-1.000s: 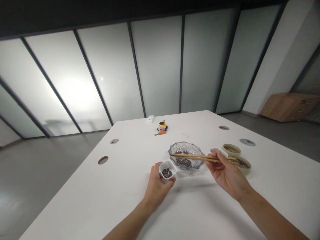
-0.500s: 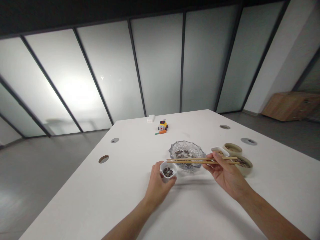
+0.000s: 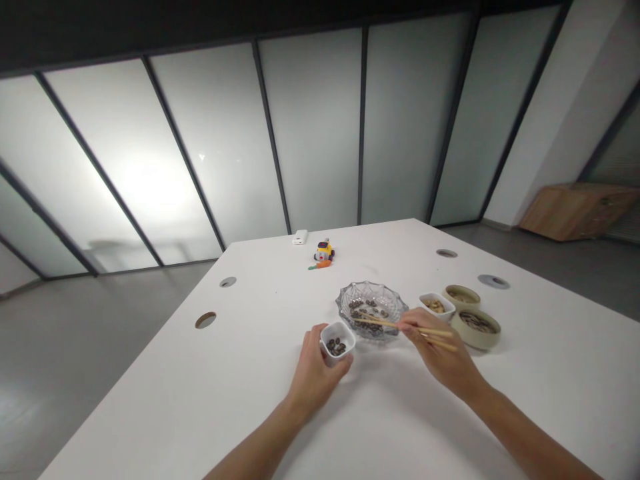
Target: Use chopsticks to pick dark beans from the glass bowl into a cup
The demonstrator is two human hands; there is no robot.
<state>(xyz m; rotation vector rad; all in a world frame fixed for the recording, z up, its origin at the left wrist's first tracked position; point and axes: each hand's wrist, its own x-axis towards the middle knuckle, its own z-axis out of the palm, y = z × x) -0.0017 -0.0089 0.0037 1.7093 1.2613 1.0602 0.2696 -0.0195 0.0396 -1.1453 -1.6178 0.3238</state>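
Near the middle of the white worktop (image 3: 250, 400), the left hand (image 3: 314, 375) is wrapped around a small white cup (image 3: 337, 341) of dark seeds. The right hand (image 3: 440, 357) is clamped on wooden chopsticks (image 3: 400, 325), whose tips reach into the glass bowl (image 3: 371, 309) of dark seeds. Toward the right edge stand a white dish (image 3: 437, 306) of pale nuts and two beige bowls (image 3: 475, 327); the nearer one holds dark seeds.

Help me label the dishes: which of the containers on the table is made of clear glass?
The scalloped glass bowl in the middle, where the chopsticks point. It is see-through; the small white cups and two beige round bowls are opaque.
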